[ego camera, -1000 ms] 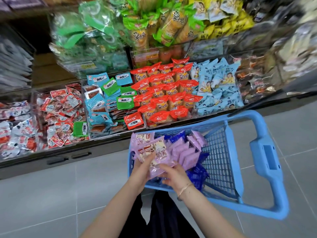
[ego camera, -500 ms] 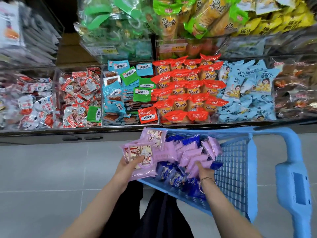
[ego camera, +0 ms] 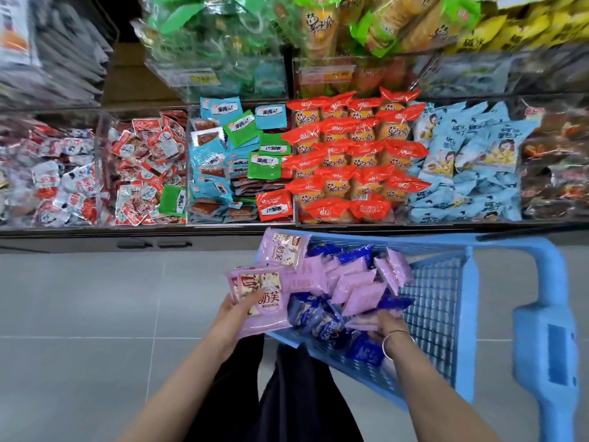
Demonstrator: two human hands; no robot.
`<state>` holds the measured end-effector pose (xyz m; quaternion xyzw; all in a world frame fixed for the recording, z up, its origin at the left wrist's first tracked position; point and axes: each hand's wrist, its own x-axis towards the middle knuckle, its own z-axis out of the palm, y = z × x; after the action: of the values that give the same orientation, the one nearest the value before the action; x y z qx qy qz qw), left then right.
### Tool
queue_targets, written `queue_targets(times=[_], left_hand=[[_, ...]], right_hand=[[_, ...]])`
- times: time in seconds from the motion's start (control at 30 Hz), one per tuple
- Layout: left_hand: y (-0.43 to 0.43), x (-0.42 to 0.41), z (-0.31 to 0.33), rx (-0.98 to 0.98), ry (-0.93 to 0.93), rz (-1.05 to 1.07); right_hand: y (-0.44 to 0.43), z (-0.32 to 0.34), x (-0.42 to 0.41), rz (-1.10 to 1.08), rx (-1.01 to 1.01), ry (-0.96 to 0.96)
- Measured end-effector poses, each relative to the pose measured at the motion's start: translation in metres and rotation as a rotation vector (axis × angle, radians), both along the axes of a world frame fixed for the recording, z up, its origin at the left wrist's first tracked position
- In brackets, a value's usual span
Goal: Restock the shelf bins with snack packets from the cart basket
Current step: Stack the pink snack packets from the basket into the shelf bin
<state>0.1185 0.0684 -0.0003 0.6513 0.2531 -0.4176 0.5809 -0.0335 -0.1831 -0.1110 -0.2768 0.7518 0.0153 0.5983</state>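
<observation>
Head view: gathering purple packets from the basket.
The left hand is gripping a stack of purple packets, its fingers curling round the near edge, just outside the basket rim. The right hand is digging among loose packets just ahead of its fingertips; I cannot tell whether it is holding one. Ideally it is picking flat purple ones and squaring them onto the stack before reaching for the bins, well beyond both hands.

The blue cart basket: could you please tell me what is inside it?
Lilac packets lie piled over dark blue packets in the basket, and the right hand reaches among them. Whatever lies beneath the pile is covered.
</observation>
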Motion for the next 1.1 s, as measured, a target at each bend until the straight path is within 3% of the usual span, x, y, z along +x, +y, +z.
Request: queue_targets(times=[0.1, 0.33, 0.5, 0.67, 0.73, 0.83, 0.93, 1.03, 1.1], left_hand=[[-0.010, 0.001, 0.003, -0.011, -0.002, -0.065], [-0.018, -0.001, 0.009, -0.008, 0.011, -0.142], [-0.023, -0.004, 0.015, -0.020, 0.015, -0.182], [-0.036, -0.010, 0.032, -0.079, 0.011, -0.251], [-0.042, -0.014, 0.036, -0.085, 0.015, -0.286], [-0.050, -0.021, 0.041, -0.105, 0.051, -0.368], [-0.050, -0.021, 0.043, -0.013, 0.081, -0.430], [-0.044, -0.019, 0.034, -0.077, 0.118, -0.420], [-0.042, -0.022, 0.029, -0.130, 0.107, -0.337]], right_hand=[[-0.007, -0.004, -0.017, 0.121, 0.055, 0.041], [0.006, 0.035, -0.038, 0.043, 0.096, -0.001], [0.017, 0.079, -0.028, -0.064, 0.085, -0.483], [0.029, 0.127, -0.003, 0.113, 0.130, -0.833], [0.042, 0.139, 0.007, 0.274, 0.083, -0.824], [0.066, 0.142, 0.019, 0.641, -0.144, -0.625], [0.078, 0.135, 0.024, 0.827, -0.286, -0.562], [0.077, 0.124, 0.022, 0.943, -0.248, -0.603], [0.074, 0.115, 0.021, 0.892, -0.148, -0.615]])
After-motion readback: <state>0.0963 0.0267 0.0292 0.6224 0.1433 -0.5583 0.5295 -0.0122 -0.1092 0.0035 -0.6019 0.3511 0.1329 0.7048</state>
